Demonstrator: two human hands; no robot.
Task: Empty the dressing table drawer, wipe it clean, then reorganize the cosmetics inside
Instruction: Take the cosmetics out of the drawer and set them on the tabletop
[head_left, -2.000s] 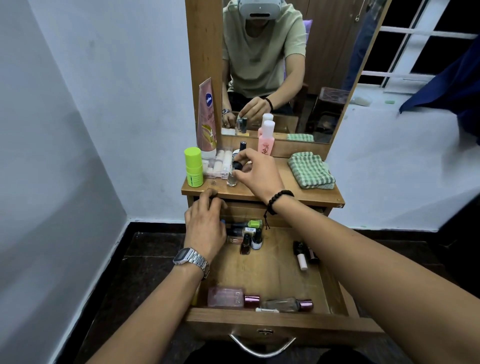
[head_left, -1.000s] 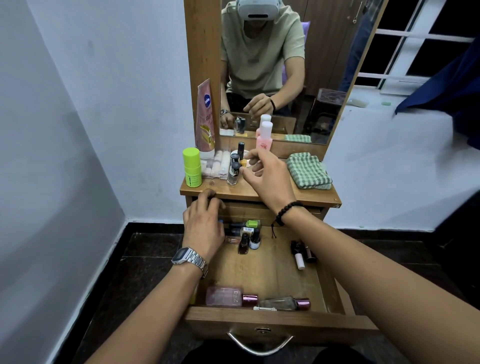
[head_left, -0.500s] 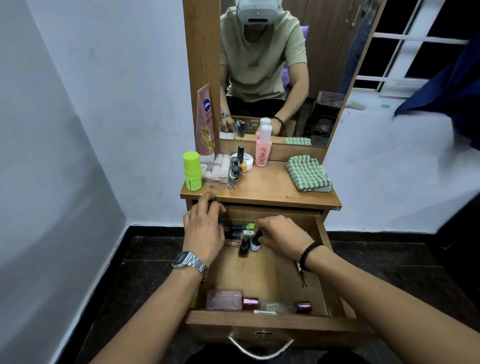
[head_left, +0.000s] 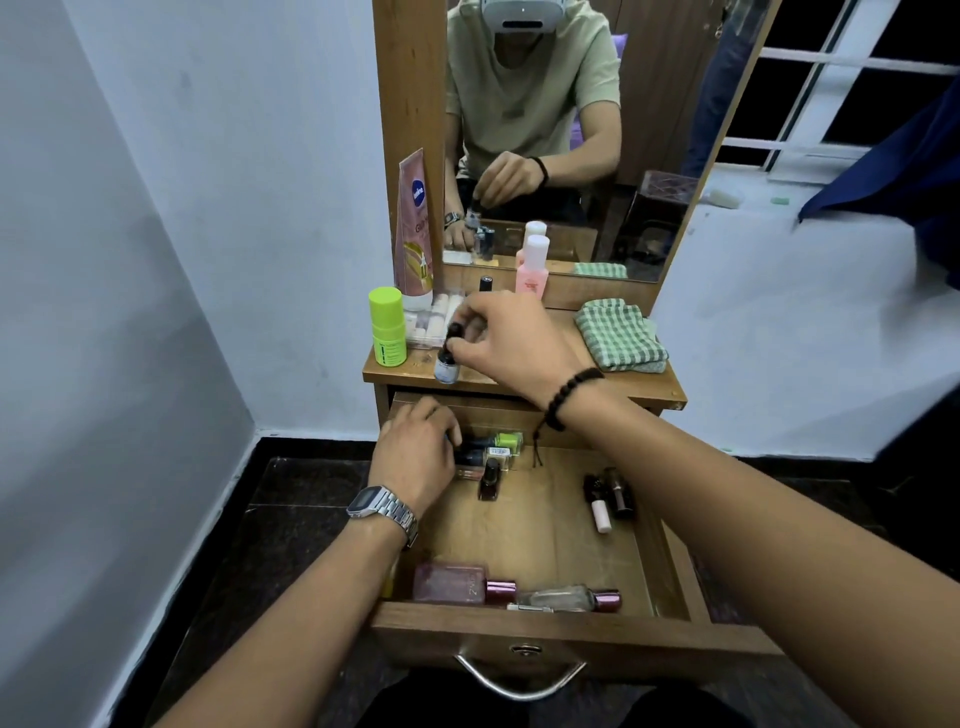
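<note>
On the worktop (head_left: 613, 387), from the left, a green stick (head_left: 387, 327) and a pink tube (head_left: 414, 228) are stood; a small vial (head_left: 447, 361) is pinched by its dark cap in the right hand (head_left: 511, 343), its base touching the wood. Further right, a pink bottle (head_left: 532, 265) and a folded checked cloth (head_left: 618, 335) are seen. Below, in the open drawer (head_left: 545, 540), the left hand (head_left: 415, 457) is laid with curled fingers on the polish bottles (head_left: 491, 452) at the back; whether one is gripped cannot be told. Lip tubes (head_left: 608, 496) are at the right, two perfume bottles (head_left: 514, 592) along the front.
</note>
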